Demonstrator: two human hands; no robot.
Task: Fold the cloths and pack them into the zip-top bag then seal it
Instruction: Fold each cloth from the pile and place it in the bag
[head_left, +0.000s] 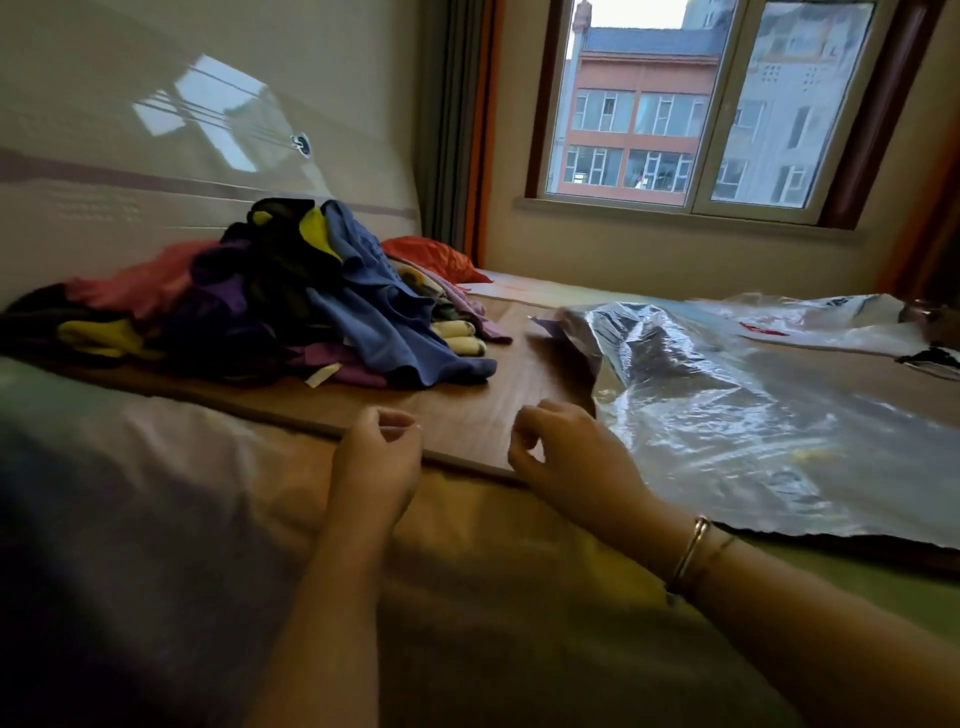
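Two bare hands poised side by side over the near edge of a brown wooden board (467, 410) laid across a bed: left hand (376, 457) with fingers loosely curled and thumb close to the fingertips, holding nothing; right hand (566, 457) likewise loosely curled and empty, a thin bangle (688, 553) on its wrist. At far left on the board, an unfolded heap of cloths (291, 306) in blue, purple, black, yellow and pink, well apart from both hands, with a pair of pale rolled socks (462, 338) at its right foot. On the right, just beside the right hand, a large clear zip-top bag (727, 415), crinkled and glossy, spread flat over the board and bedding, its far end puffed up, nothing visibly packed inside; whether its seal is open or closed cannot be told. Farther right, a white plastic bag (831, 322) with red print lying near the wall. Behind the heap, a red cushion (431, 257) at the foot of grey and orange curtains (462, 124). Beyond, a closed window (696, 104) looking onto brick and pale apartment blocks. At far left, a pale glossy headboard (156, 130) catching the window's reflection. In the near foreground, rumpled bedding (156, 493) in lilac and tan
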